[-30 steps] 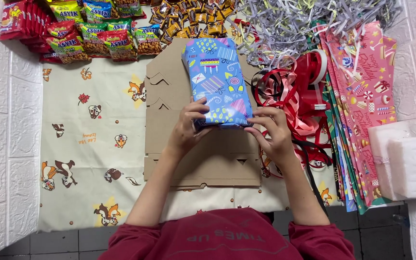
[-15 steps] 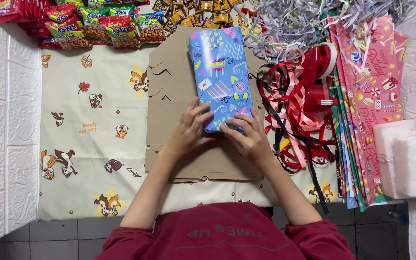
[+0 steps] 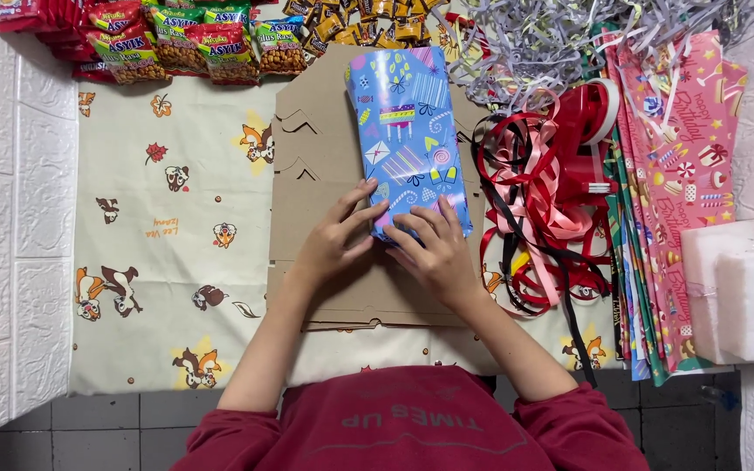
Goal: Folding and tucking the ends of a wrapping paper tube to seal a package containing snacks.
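A box wrapped in blue patterned gift paper point(image 3: 405, 131) lies flat on a stack of flat brown cardboard point(image 3: 316, 166). My left hand point(image 3: 335, 235) rests at the box's near end, fingers touching its lower left corner. My right hand point(image 3: 434, 249) presses on the same near end from the right, fingers spread over the paper. Both hands work the near edge of the wrapping; the fold beneath them is hidden.
Snack packets point(image 3: 185, 44) line the far edge. Silver shredded ribbon point(image 3: 560, 35) and tangled red ribbons point(image 3: 551, 201) lie to the right, beside pink and colourful wrapping sheets point(image 3: 682, 174). White foam blocks point(image 3: 743, 296) sit at far right. A cartoon-print cloth point(image 3: 159, 227) covers the left.
The blue wrapped box went from being held up in both hands to lying flat on the cardboard. Both hands slid down to its near end.
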